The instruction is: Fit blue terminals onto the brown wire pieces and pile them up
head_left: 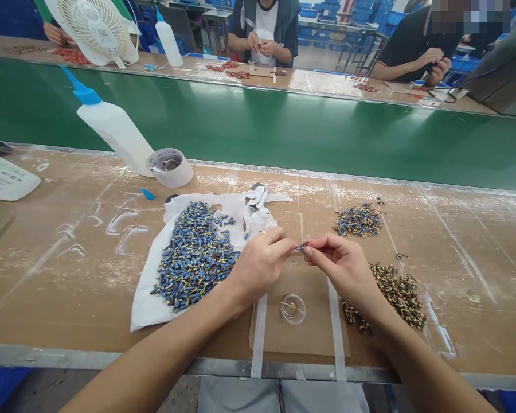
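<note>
My left hand [262, 255] pinches a small blue piece [298, 248] between thumb and forefinger. Against its end, my right hand [341, 264] pinches a tiny dark and gold piece [304, 245]; the two meet at my fingertips. Left of my hands, many small blue and yellow pieces [195, 252] are heaped on a white cloth [144, 307]. By my right wrist lies a pile of brown and gold pieces [399, 295], with a smaller blue and gold pile [359, 221] beyond it. Below my hands, a clear round cup [298, 315] with a thin stick in it stands on a taped cardboard pad [318, 338].
A white squeeze bottle [114, 129] with a blue nozzle leans beside a tape roll [176, 169]. A blue cap [148, 194] and crumpled white tissue [260, 209] lie nearby. Across the green belt [241, 120], several people work with small parts near a fan [94, 26].
</note>
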{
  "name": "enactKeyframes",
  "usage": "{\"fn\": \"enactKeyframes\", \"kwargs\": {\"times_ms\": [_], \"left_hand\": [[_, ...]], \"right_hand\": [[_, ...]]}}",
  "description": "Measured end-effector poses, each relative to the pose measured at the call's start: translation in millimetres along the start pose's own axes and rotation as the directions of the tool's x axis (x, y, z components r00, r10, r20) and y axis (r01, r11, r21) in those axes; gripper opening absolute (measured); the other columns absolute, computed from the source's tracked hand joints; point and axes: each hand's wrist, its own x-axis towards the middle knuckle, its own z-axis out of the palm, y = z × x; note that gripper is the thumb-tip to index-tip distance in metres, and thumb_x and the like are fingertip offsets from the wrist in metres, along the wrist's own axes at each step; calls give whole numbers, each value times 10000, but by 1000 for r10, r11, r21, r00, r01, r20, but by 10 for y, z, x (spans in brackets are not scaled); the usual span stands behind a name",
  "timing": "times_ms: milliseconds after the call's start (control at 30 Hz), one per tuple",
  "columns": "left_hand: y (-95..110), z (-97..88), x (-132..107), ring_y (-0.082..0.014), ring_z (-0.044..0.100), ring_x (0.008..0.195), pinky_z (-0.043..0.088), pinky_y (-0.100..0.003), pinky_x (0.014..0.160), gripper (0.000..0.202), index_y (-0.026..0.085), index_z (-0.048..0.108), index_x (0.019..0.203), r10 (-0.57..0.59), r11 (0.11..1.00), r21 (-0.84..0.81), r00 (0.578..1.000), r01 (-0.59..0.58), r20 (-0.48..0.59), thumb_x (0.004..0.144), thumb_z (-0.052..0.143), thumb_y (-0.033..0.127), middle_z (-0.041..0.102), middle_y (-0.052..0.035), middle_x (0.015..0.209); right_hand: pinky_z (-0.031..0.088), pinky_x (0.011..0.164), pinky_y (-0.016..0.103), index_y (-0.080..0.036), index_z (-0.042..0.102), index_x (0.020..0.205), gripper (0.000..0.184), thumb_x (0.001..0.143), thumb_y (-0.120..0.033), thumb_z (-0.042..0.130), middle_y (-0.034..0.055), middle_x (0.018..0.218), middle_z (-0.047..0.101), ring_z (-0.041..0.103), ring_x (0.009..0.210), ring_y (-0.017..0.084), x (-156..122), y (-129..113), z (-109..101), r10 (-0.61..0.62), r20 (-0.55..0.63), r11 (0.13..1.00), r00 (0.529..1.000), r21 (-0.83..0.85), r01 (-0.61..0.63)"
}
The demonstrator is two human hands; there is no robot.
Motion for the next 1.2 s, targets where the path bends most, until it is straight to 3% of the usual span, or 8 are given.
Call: {"fn": "enactKeyframes", "kwargs": {"times_ms": [200, 533, 733, 1033, 1200], "left_hand": [[-3, -4, -11, -166, 487, 752, 408, -280, 669, 294, 138, 664, 884, 79, 977, 195, 996, -87, 51, 959, 379, 144, 542, -53, 782], [65, -5, -21, -147, 465, 652, 365, -272, 590, 275, 135, 628, 756, 42, 992, 117, 999, -45, 31, 923, 409, 140, 511, -31, 689], [44, -9, -16, -150, 480, 636, 350, -277, 571, 266, 135, 611, 712, 31, 996, 84, 993, -41, 116, 887, 412, 111, 528, -35, 677], [31, -42, 19, -150, 514, 681, 384, -265, 614, 224, 123, 631, 777, -5, 999, -51, 988, 14, 156, 901, 446, 116, 552, -35, 722], [-23, -74, 75, -156, 575, 774, 429, -268, 697, 179, 144, 645, 976, -18, 990, -131, 980, 44, 199, 938, 478, 195, 639, -47, 843]], "right_hand": [[501, 607, 273, -178, 621, 827, 144, 850, -320, 637, 13, 704, 622, 596, 652, 140, -11, 47, 6, -20, 62, 999, 998, -43, 22], [467, 609, 280, -196, 571, 800, 135, 899, -288, 567, 18, 705, 570, 562, 661, 160, -58, 115, 73, -122, 33, 982, 992, -143, 126], [449, 605, 282, -204, 563, 788, 119, 898, -245, 546, 24, 708, 560, 542, 659, 170, -76, 193, 61, -142, 83, 944, 986, -290, 160], [471, 610, 280, -196, 561, 801, 117, 894, -269, 564, 12, 682, 585, 573, 650, 157, -49, 119, 41, -79, 93, 990, 993, -109, 89], [494, 616, 264, -178, 618, 862, 112, 872, -290, 622, 42, 804, 667, 607, 674, 144, -8, 70, 0, -33, 38, 996, 999, -78, 36]]}}
